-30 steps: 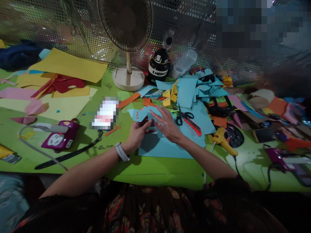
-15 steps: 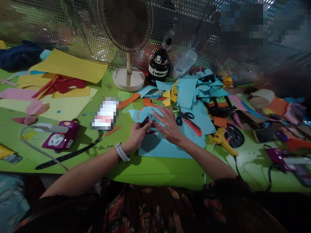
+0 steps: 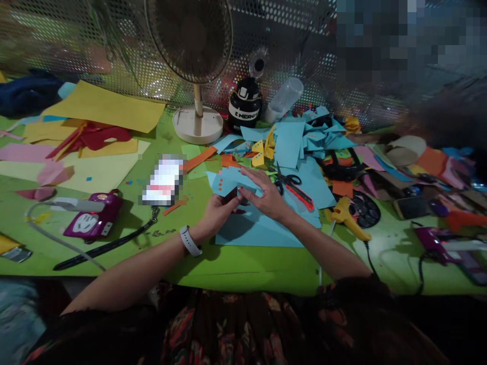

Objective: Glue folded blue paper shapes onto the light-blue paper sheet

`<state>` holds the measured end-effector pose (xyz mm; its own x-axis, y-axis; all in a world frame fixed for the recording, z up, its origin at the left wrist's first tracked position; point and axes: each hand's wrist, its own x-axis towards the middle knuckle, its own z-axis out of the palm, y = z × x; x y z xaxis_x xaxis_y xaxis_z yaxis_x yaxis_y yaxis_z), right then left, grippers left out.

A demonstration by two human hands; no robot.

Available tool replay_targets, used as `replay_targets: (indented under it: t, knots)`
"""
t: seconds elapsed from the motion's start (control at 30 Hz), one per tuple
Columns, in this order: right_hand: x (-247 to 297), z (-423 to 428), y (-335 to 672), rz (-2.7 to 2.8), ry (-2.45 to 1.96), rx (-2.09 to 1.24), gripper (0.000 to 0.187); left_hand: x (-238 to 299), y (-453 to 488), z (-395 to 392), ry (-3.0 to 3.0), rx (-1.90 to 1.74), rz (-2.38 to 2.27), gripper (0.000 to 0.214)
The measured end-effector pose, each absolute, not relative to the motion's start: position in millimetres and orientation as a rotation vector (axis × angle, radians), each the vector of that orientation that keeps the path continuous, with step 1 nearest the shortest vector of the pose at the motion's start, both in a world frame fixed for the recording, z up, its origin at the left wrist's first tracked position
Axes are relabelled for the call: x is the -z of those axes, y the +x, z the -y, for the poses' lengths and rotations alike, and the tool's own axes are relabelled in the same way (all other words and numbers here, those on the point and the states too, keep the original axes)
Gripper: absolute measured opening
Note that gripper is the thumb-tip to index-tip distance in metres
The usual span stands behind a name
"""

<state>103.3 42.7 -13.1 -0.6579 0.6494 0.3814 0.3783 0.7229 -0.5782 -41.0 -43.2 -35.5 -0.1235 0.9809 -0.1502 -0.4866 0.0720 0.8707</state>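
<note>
A folded piece of light blue paper [image 3: 221,183] with small red dots is held in front of me, above a larger blue sheet [image 3: 262,232]. My left hand [image 3: 219,210] grips its lower edge between thumb and fingers. From the other side my right hand [image 3: 265,196] pinches the same piece, thumb below and fingers over the top. Part of the paper is hidden behind my fingers. Just right of my right hand lie black-handled scissors [image 3: 292,180] and a red utility knife [image 3: 300,196].
A yellow glue gun [image 3: 348,219] lies to the right, a purple power strip [image 3: 99,217] and a lit phone [image 3: 164,181] to the left. A fan [image 3: 198,124], a black bottle [image 3: 244,104] and blue paper scraps [image 3: 291,144] stand or lie behind.
My right hand's spread fingers have closed onto the dotted blue paper. The paper has turned a little, and more of it shows. My left hand keeps its hold.
</note>
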Motion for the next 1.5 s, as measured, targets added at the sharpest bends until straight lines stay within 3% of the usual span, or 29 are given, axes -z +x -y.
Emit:
replay_targets:
  t: [0.53,0.9,1.13,1.5]
  knots:
    - [14.0,-42.6,101.4,2.291,-0.779,-0.686,0.058,34.0,-39.8,44.2,0.725,-1.417,-1.0,0.031]
    - [17.0,-39.9,98.9,2.165,-0.824,-0.962,0.039,36.6,-41.2,43.0,0.755,-1.389,-1.01,0.039]
    - [13.9,-46.0,100.7,1.944,-0.85,-1.215,0.036,40.2,-42.6,42.8,0.734,-1.385,-1.007,0.034]
    - [13.7,-43.0,96.1,2.007,-0.846,-1.082,0.038,36.8,-41.6,43.1,0.741,-1.346,-1.013,0.033]
